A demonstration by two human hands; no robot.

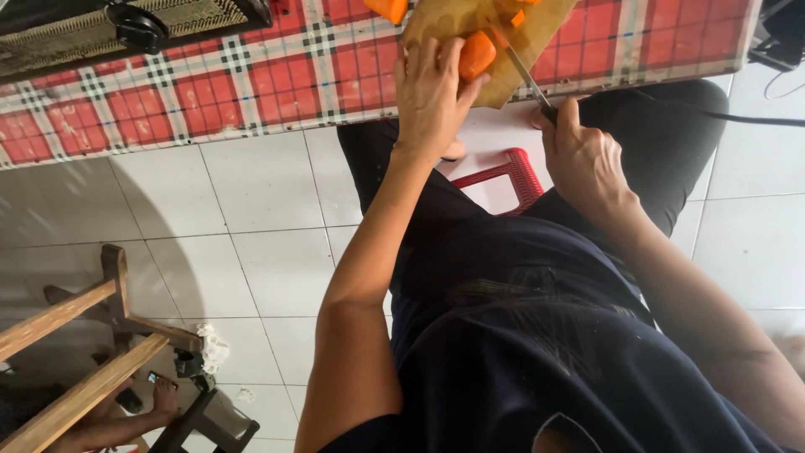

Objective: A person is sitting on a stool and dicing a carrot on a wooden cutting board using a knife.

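Note:
My left hand [429, 96] presses down on an orange piece of carrot [476, 54] lying on a wooden cutting board [545, 33] at the table's near edge. My right hand [580, 155] grips the dark handle of a knife [527, 77], whose blade runs up to the carrot piece right beside my left fingers. More orange pieces [387, 8] lie at the top edge of the view, one left of the board and small bits on it.
The board rests on a table with a red checked cloth [210, 84]. A dark woven tray [101, 29] sits at the far left of the table. A red plastic stool [507, 176] is under me. A wooden frame [80, 352] stands on the white tiled floor, with another person's foot [163, 394] beside it.

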